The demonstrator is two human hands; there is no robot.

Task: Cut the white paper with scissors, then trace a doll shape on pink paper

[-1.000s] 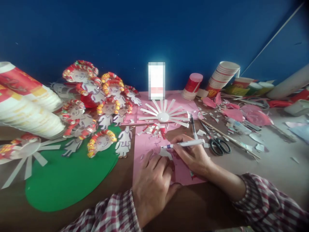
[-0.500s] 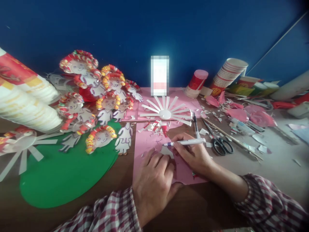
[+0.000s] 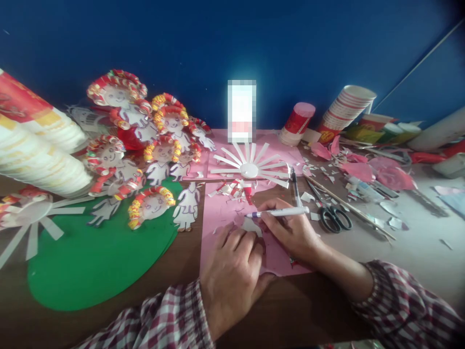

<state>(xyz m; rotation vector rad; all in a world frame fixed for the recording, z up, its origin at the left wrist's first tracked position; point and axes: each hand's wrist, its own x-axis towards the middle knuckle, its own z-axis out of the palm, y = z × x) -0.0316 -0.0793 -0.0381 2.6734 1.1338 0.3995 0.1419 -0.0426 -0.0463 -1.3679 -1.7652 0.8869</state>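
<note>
My right hand [image 3: 292,230] is closed round a white marker [image 3: 286,212], its tip pointing left over a small white paper piece [image 3: 251,226]. My left hand [image 3: 236,271] rests palm down on the pink sheet [image 3: 214,208], fingers bent, its fingertips by the lower edge of the paper piece, which it partly covers. Beyond the hands sits a white cup cut into spread strips [image 3: 249,169], with red and white scraps [image 3: 236,190] in front of it. A white paper figure [image 3: 188,206] lies left of the pink sheet.
Paper dolls with curled hair [image 3: 170,121] stand at the left behind green sheets [image 3: 98,261]. Stacked cups [image 3: 39,155] lean in at far left; more cups [image 3: 345,111] stand back right. Black-handled scissors [image 3: 334,219], a wooden stick [image 3: 348,203] and pink scraps [image 3: 388,173] lie right.
The marker's tip has moved up very slightly, with my right hand still round it. My left hand stays in place. The view has shifted a little.
</note>
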